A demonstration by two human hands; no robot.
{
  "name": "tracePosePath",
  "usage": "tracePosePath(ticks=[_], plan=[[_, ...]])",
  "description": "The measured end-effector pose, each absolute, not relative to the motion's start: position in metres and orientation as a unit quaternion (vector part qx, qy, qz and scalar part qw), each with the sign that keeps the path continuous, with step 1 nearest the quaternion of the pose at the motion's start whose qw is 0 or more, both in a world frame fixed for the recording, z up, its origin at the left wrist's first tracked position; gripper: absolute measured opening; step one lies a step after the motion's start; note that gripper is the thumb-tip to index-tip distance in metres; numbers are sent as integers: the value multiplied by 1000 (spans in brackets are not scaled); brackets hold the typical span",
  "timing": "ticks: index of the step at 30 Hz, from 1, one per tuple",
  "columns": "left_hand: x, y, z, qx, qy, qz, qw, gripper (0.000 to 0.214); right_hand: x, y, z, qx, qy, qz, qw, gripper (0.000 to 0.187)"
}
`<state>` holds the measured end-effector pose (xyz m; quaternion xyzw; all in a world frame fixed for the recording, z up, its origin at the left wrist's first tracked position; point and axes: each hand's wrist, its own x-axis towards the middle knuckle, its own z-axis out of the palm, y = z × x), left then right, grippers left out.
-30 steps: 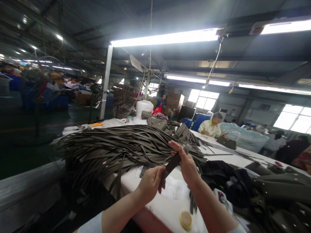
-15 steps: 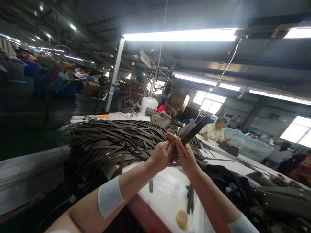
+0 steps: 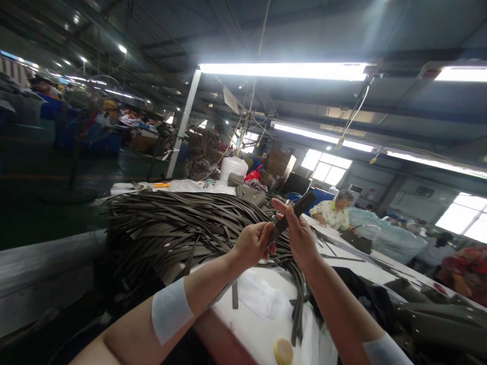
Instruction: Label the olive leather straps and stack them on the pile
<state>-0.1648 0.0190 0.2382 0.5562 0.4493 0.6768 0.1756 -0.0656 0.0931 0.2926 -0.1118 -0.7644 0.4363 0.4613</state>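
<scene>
Above the bench [image 3: 251, 324], I hold a dark strap [image 3: 301, 206] in both hands. My left hand [image 3: 251, 244] pinches its lower end and my right hand [image 3: 301, 237] grips it just above. Its long axis slants up and to the right, away from the strap pile [image 3: 171, 223] on my left.
</scene>
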Motion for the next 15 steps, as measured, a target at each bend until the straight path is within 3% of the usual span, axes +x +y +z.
tracePosePath(ticks=[7, 13, 15], plan=[[-171, 17, 249, 535, 433, 711, 143, 56, -79, 71, 288, -110, -776, 510, 354, 70], [-180, 15, 249, 532, 443, 708, 142, 58, -88, 95, 320, -82, -762, 436, 472, 53], [-182, 13, 252, 526, 437, 716, 143, 56, -92, 96, 325, -79, -763, 437, 470, 51]])
